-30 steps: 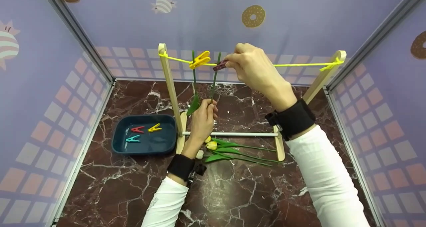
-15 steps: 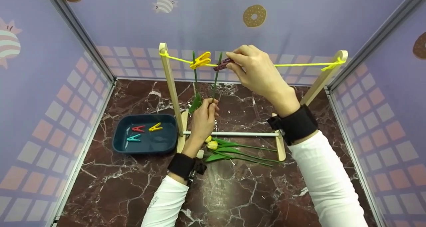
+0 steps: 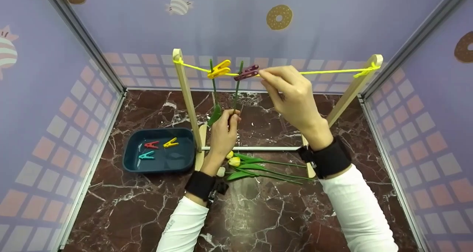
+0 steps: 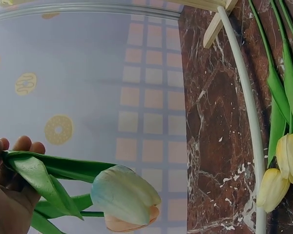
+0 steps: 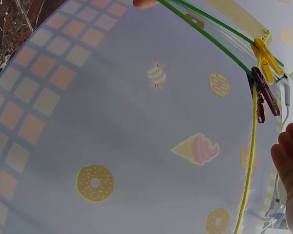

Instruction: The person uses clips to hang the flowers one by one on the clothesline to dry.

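My left hand grips the green stem of an artificial tulip low down, near its leaves. Its pale white-blue bloom hangs beyond my fingers in the left wrist view, with a peach bloom partly hidden behind it. A purple clothespin clamps the stem's upper end at the yellow line. Just right of that clothespin is my right hand; the right wrist view has its fingers apart from the clothespin. To the left, a yellow clothespin holds another stem on the line.
A dark blue tray at left contains red, yellow and teal clothespins. Several tulips lie on the marbled surface by the rack's white crossbar. Wooden posts support the line; patterned walls enclose the sides and back.
My right hand has let go of the purple clothespin and shifted slightly right and down. The clothespin stays on the line and stem. My left hand keeps its grip on the tulip.
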The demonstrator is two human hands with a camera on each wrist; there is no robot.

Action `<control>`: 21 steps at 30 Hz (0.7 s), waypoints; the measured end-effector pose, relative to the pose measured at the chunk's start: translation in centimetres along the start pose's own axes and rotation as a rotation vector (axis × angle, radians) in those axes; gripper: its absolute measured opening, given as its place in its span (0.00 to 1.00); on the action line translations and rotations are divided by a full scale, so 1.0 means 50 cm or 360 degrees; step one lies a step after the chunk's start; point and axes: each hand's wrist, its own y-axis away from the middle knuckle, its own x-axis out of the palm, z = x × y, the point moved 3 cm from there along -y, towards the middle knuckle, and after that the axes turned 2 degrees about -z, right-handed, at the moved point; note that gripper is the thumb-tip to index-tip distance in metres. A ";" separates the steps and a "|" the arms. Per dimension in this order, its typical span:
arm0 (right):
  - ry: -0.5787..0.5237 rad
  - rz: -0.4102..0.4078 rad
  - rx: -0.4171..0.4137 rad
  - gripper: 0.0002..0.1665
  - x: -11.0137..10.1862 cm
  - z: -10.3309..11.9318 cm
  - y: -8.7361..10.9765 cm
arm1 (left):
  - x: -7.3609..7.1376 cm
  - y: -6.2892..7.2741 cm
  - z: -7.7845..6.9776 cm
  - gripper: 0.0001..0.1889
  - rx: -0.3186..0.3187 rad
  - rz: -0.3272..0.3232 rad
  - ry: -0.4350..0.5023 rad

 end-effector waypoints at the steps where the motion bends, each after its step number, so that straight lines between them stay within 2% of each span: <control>1: -0.0005 -0.0014 -0.0005 0.11 -0.002 0.002 0.007 | 0.000 0.001 0.000 0.13 -0.0002 -0.0011 -0.0010; 6: -0.0012 -0.0048 0.0027 0.13 -0.010 0.003 0.054 | 0.007 0.004 -0.002 0.13 -0.0002 -0.0015 0.0026; 11: 0.0004 -0.0023 0.0112 0.12 -0.013 -0.010 0.120 | 0.018 0.008 -0.004 0.13 0.0018 0.0013 0.0025; 17: 0.0031 0.0094 0.0269 0.14 -0.006 -0.041 0.212 | 0.024 0.007 -0.004 0.14 -0.0006 0.0028 0.0064; 21: 0.0099 0.0287 0.0417 0.19 0.004 -0.062 0.271 | 0.020 0.007 -0.004 0.17 -0.0012 0.0020 0.0085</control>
